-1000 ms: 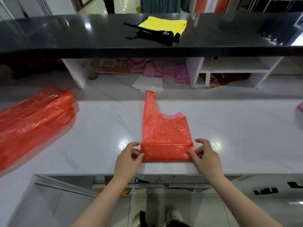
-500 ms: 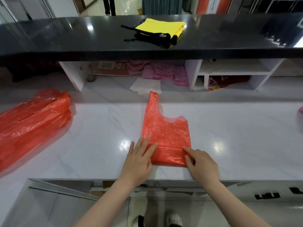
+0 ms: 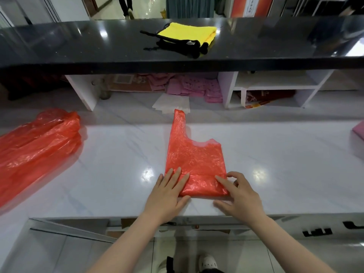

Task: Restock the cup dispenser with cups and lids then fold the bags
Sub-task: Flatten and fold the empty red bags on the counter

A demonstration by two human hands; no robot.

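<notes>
Both hands lie spread and flat: the left hand pins the folded bottom of the red plastic bag on the marble counter, the right hand seemingly creasing the fold.

A shop service counter is shown: a raised black customer ledge is set above a white marble worktop, with pink packaging (stacked loosely) kept in white cubbies, and a tiled public floor beyond.
</notes>
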